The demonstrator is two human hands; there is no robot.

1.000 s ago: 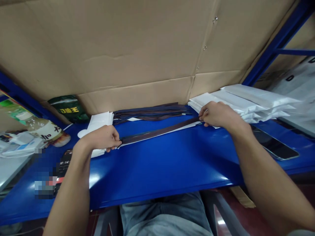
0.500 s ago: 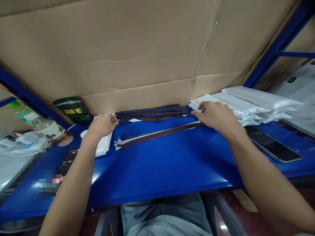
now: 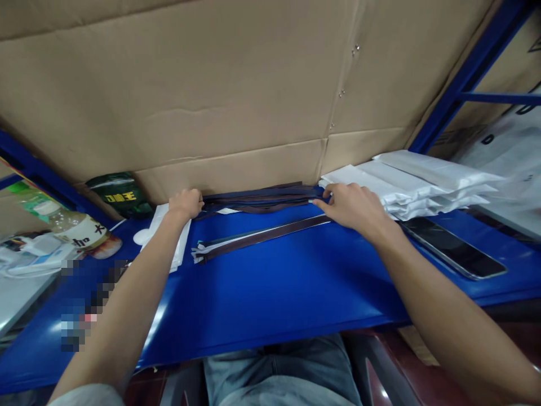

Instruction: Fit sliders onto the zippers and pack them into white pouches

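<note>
Since the earlier frame, your left hand point(image 3: 186, 204) and right hand point(image 3: 353, 204) have shifted to the two ends of the pile of dark strips point(image 3: 257, 199). It lies mid-frame along the foot of the cardboard point(image 3: 236, 124), its long axis running left to right between your hands; neither is clearly nearer. They're well apart: your right thumb and forefinger are parted, while whether your left fingers grip can't be told. Lower in the frame, a brown strip point(image 3: 262, 235) slants across the bench point(image 3: 270, 293).
</note>
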